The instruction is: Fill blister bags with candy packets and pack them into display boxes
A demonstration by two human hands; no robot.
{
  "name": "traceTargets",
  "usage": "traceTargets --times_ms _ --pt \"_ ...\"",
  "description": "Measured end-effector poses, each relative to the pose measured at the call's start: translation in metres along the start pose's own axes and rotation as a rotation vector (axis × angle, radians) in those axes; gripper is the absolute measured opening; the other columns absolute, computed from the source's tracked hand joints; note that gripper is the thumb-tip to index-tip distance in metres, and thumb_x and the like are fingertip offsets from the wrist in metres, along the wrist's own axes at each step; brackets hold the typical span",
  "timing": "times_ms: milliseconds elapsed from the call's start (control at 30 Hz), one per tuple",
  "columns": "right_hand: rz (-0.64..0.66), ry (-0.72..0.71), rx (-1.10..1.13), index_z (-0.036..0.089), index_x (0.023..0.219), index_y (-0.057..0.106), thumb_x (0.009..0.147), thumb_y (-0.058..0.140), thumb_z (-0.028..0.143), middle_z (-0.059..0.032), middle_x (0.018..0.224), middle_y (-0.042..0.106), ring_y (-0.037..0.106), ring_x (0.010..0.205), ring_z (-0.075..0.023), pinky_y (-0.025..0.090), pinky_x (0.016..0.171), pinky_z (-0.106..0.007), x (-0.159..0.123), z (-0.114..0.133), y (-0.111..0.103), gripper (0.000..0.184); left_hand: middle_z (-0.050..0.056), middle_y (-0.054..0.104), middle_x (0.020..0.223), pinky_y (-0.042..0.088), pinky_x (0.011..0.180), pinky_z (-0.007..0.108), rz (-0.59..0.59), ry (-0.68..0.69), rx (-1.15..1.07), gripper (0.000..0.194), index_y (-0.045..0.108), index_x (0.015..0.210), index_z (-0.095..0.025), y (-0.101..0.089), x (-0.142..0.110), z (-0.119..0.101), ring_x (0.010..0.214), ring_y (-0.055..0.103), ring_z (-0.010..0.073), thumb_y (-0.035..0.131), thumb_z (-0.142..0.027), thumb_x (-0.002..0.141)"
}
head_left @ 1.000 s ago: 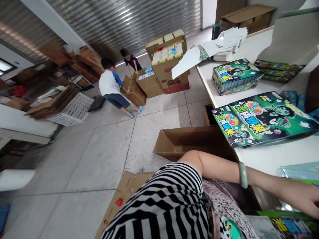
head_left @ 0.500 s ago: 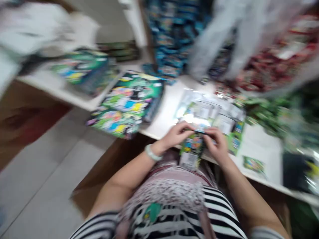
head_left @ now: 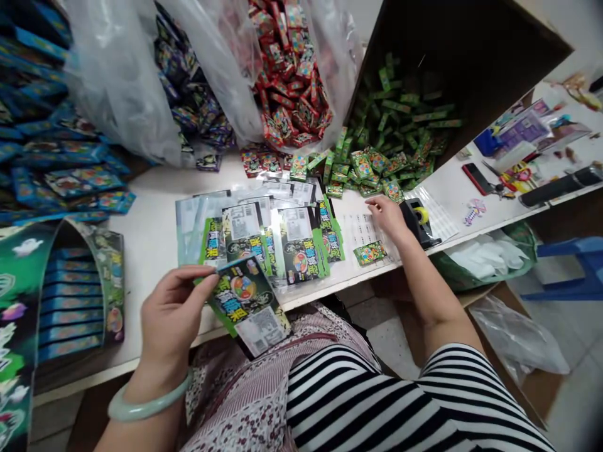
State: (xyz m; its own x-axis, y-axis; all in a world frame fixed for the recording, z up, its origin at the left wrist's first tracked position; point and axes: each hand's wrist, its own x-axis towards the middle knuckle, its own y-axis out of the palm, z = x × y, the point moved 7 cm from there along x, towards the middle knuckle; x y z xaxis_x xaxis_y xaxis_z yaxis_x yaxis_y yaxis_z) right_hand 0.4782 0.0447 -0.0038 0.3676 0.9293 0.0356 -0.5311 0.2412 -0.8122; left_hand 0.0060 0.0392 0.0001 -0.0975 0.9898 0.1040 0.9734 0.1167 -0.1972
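My left hand, with a pale bangle at the wrist, pinches the top corner of a flat black-and-green printed bag. The bag tilts over the table's front edge, close to my apron. Over the white table, my right hand has its fingers bent together at the edge of a sheet of small labels; anything between the fingertips is too small to make out. Just below that hand lies a small green candy box. More printed bags lie overlapping between my hands.
Small green boxes spill from a tipped carton. Red boxes and purple boxes fill plastic bags at the back. Blue boxes and a display box stand left. A tape dispenser and a phone lie right.
My view has swung right from the floor and two people to the table. Half a second ago both hands were at the printed bag; now the left holds it, and the right is over the labels.
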Motion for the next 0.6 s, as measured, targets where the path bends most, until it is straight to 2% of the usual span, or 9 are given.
traceTargets --times_ms 100,200,300,367,433,500,533,600 --pt "0.025 0.045 -0.06 0.015 0.089 0.076 0.081 0.062 0.012 -0.0115 0.1 0.068 0.064 0.094 -0.0248 0.046 0.099 -0.04 0.009 -0.032 -0.008 0.016 0.0 0.071 0.086 0.054 0.075 0.026 0.084 -0.046 0.032 0.021 0.071 0.08 -0.02 0.013 -0.002 0.003 0.085 0.065 0.0164 0.079 -0.031 0.064" --pt "0.036 0.046 -0.022 0.016 0.079 0.074 0.076 0.066 0.012 -0.009 0.092 0.067 0.063 0.089 -0.0228 0.046 0.096 -0.037 0.002 -0.038 -0.003 0.01 -0.001 0.072 0.089 0.054 0.077 0.029 0.107 -0.048 0.048 0.025 0.071 0.083 -0.022 0.017 -0.004 0.002 0.087 0.065 0.0177 0.081 -0.037 0.065" --pt "0.017 0.059 0.045 0.016 0.076 0.071 0.075 0.066 0.014 -0.0059 0.088 0.066 0.061 0.084 -0.0192 0.046 0.092 -0.035 -0.005 -0.044 0.0 0.005 -0.005 0.072 0.09 0.055 0.077 0.031 0.14 -0.037 0.062 0.022 0.071 0.083 -0.028 0.018 -0.004 0.002 0.087 0.064 0.0176 0.082 -0.04 0.069" --pt "0.004 0.088 0.113 0.017 0.076 0.067 0.076 0.066 0.02 -0.0034 0.081 0.064 0.059 0.077 -0.017 0.048 0.084 -0.033 -0.008 -0.052 -0.005 0.003 -0.008 0.071 0.087 0.054 0.075 0.031 0.145 -0.032 0.056 0.018 0.071 0.082 -0.031 0.018 -0.003 0.003 0.086 0.063 0.0168 0.081 -0.04 0.071" --pt "-0.01 0.132 0.181 0.018 0.077 0.062 0.08 0.062 0.027 -0.0006 0.073 0.061 0.058 0.068 -0.0153 0.05 0.072 -0.031 -0.011 -0.058 -0.013 0.01 -0.008 0.07 0.086 0.054 0.074 0.031 0.157 -0.009 0.044 0.016 0.07 0.083 -0.031 0.02 -0.003 0.003 0.085 0.063 0.0166 0.08 -0.04 0.073" --pt "-0.04 0.141 0.27 0.02 0.079 0.058 0.082 0.058 0.034 0.0018 0.068 0.057 0.055 0.063 -0.014 0.049 0.066 -0.029 -0.017 -0.048 -0.022 0.014 -0.005 0.069 0.087 0.053 0.076 0.031 0.19 0.031 0.031 0.017 0.069 0.084 -0.028 0.025 -0.003 0.001 0.086 0.063 0.0167 0.079 -0.04 0.075" --pt "-0.048 0.105 0.334 0.02 0.08 0.057 0.081 0.06 0.036 0.0025 0.068 0.056 0.055 0.063 -0.0137 0.049 0.066 -0.029 -0.021 -0.034 -0.024 0.016 -0.004 0.068 0.087 0.052 0.078 0.031 0.211 0.053 0.025 0.019 0.068 0.085 -0.026 0.028 -0.004 -0.001 0.086 0.062 0.0166 0.078 -0.039 0.075" --pt "-0.01 -0.038 0.493 0.021 0.081 0.058 0.077 0.066 0.038 0.0026 0.071 0.058 0.055 0.067 -0.0138 0.049 0.07 -0.03 -0.035 0.014 -0.021 0.019 -0.001 0.066 0.087 0.051 0.079 0.03 0.251 0.091 0.022 0.021 0.066 0.086 -0.023 0.035 -0.008 -0.007 0.085 0.062 0.0164 0.076 -0.038 0.076"
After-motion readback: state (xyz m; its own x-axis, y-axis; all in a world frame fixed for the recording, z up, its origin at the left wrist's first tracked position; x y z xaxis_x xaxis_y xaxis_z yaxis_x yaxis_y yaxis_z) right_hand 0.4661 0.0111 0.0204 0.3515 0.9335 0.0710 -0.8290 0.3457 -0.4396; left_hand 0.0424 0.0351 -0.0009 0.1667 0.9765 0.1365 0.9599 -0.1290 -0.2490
